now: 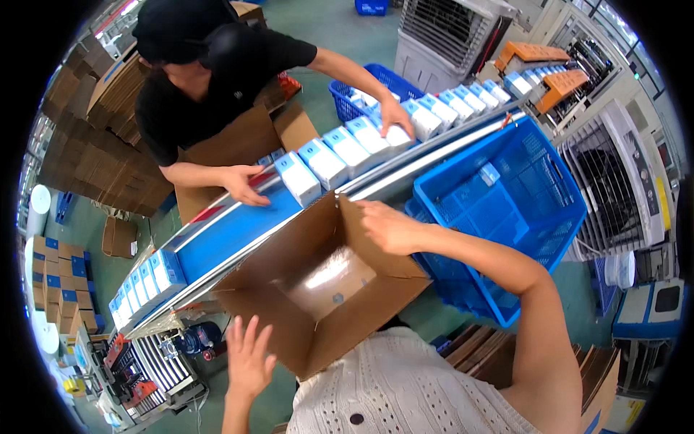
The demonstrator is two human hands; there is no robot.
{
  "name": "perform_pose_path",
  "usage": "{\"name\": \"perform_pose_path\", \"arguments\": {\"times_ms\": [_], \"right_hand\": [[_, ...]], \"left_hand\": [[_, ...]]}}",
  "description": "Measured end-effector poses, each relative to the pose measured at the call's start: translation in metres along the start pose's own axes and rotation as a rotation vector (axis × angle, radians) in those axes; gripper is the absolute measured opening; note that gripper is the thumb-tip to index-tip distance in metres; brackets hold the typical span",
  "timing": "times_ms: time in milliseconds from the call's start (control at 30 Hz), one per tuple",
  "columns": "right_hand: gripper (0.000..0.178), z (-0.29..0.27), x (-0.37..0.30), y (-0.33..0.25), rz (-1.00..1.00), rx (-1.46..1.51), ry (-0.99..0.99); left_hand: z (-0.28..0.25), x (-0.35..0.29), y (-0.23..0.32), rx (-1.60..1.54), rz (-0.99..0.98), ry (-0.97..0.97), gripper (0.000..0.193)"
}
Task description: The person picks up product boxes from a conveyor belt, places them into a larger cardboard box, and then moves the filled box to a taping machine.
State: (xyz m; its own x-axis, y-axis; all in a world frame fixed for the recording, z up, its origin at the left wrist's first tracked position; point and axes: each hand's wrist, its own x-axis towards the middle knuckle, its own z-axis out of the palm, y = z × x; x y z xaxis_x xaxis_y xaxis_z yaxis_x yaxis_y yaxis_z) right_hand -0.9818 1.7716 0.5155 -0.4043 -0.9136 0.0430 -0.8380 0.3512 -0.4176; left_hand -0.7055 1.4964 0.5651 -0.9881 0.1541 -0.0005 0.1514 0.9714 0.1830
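An open cardboard box [282, 318] tilts against my front, its mouth facing up. A shiny strip of tape shows on its bottom. My right hand [394, 228] grips the box's right wall at the upper edge, fingers bent over the rim. Beside the box's lower left side, my left hand [249, 354] is open with fingers spread, apart from the cardboard or barely touching it. Just beyond the box runs a blue conveyor belt [238, 230], carrying a row of small white and blue cartons [323, 160].
Across the belt a co-worker [210, 94] has one hand on the cartons and the other over the belt. A blue plastic crate [499, 210] stands at my right, a smaller blue basket [345, 98] behind the belt. Flattened cardboard [477, 354] is stacked beside me.
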Motion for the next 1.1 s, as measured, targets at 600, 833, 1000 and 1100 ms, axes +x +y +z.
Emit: {"name": "perform_pose_path", "arguments": {"times_ms": [600,833,1000,1100], "right_hand": [[0.029,0.018,0.150,-0.083,-0.294,-0.229,0.420],[0.039,0.097,0.030,-0.067,-0.157,0.241,0.117],[0.032,0.098,0.045,-0.015,0.315,0.385,0.719],[0.045,0.201,0.047,0.012,0.660,0.306,0.367]], "left_hand": [[0.103,0.086,-0.037,-0.307,-0.296,-0.400,0.037],[0.104,0.040,-0.001,0.019,-0.250,0.172,0.055],[0.126,-0.037,-0.094,-0.232,-0.364,0.362,0.051],[0.161,-0.119,-0.180,-0.739,-0.641,0.446,0.061]]}}
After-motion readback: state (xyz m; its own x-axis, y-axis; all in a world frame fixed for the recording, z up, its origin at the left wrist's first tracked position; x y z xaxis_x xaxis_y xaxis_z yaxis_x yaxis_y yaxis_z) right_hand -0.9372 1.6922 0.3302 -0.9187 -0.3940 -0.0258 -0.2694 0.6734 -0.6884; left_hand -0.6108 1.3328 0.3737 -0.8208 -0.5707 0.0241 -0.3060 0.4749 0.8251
